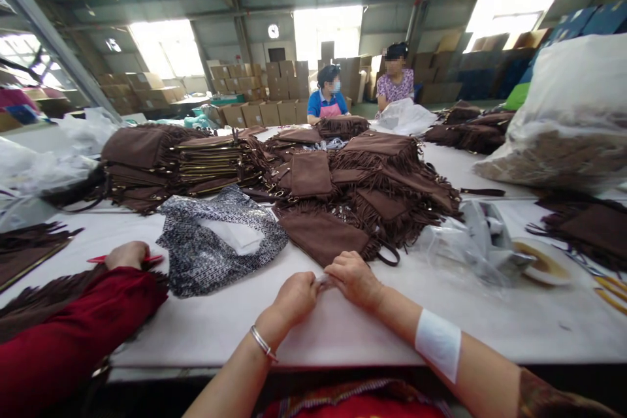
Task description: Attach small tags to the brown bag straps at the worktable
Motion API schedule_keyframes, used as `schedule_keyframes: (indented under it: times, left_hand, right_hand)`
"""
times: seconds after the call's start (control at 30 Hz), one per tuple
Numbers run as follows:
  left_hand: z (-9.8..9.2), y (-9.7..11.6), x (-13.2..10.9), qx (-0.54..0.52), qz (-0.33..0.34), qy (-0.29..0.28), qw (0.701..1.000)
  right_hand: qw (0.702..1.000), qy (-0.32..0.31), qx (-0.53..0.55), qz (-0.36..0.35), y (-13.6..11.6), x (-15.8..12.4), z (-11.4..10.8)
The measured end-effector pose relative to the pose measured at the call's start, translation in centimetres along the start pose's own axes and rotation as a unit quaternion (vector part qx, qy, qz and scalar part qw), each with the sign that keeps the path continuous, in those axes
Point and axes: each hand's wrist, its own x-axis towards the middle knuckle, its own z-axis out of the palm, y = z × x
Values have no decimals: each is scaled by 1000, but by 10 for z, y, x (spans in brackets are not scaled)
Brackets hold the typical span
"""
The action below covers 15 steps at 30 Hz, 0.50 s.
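My left hand (292, 300) and my right hand (353, 277) meet on the white table (343, 333), fingers curled together around a small pale item (323, 282) that I cannot make out. A silver bangle (263, 343) is on my left wrist and a white bandage (437, 343) wraps my right forearm. Just beyond my hands lies a brown suede fringed pouch (321, 235) at the near edge of a large heap of the same pouches (377, 176).
A co-worker's red-sleeved arm (73, 326) rests at the left, its hand on a red tool (125, 258). A patterned bag (215, 241), stacked pouches (161, 163), plastic bags (573, 111), a tape roll (541, 261). Two people sit across the table (328, 98).
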Motion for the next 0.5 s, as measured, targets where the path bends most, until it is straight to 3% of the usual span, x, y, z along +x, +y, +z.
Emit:
schedule_keyframes:
  times: [0.17,0.37,0.5]
  left_hand:
    - [-1,6,-3,-41,4,7,999]
    - [1,8,-7,-43,-3,3,999]
    - [-1,12,-9,-178,-43,-50,982]
  right_hand:
    - [999,-18,-1,-30,-10,4,-8]
    - [997,-53,-34,-38,-13,13,3]
    - [994,-25,-64,-84,-8,10,7]
